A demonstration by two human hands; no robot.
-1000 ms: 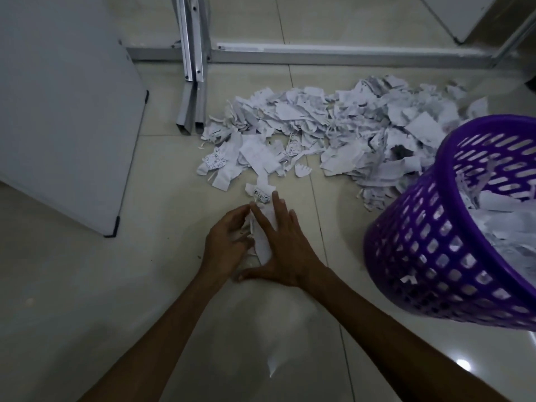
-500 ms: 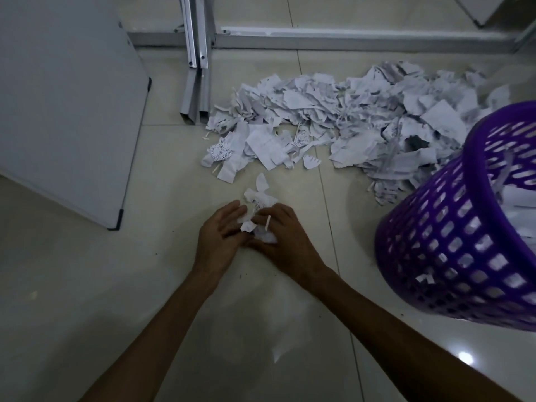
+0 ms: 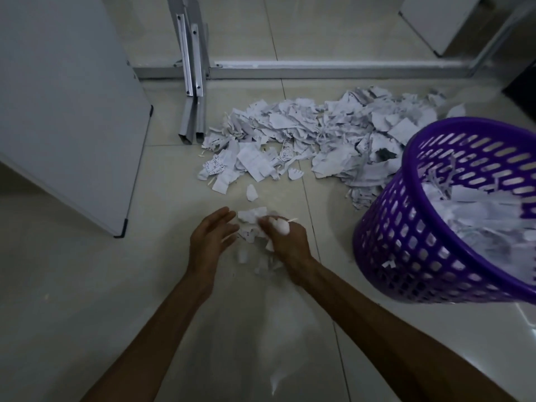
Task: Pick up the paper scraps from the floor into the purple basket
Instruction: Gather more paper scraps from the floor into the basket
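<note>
Bare forearms reach out from you over the pale tiled floor [image 3: 87, 285], two hands close together and low. Your left hand [image 3: 210, 242] is wide, fingers nearly straight, palm turned toward the right one. Your right hand [image 3: 285, 242] is curled around a small wad of scraps [image 3: 280, 227], with a few loose bits [image 3: 251, 216] between and under both hands. One lone scrap [image 3: 251, 192] lies just beyond. One purple basket [image 3: 420, 256] stands tilted to your right, partly filled with paper. Farther off, one big pile [image 3: 319, 134] spreads beside two metal legs [image 3: 191, 82] and one white board [image 3: 66, 111].
</note>
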